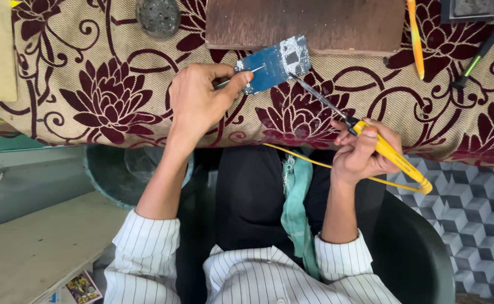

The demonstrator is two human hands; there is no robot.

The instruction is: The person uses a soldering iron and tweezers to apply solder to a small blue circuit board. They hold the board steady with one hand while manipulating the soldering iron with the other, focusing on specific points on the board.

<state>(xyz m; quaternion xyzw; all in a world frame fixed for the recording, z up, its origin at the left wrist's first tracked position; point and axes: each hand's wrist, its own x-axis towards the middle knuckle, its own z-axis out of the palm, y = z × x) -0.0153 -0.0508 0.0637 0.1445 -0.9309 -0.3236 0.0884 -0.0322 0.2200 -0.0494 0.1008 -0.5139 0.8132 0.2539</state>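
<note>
One blue circuit board [273, 65] on the floral counter [117, 95]. Left hand [199, 101] pinches tweezers [237, 77] onto its left edge; right hand [362, 149] grips yellow soldering iron [390, 155], tip at board's right corner. Rework step; next needs steady tip placement.

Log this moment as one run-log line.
left hand: tweezers on blue board | right hand: yellow soldering iron, tip at board | surface: floral cloth
</note>
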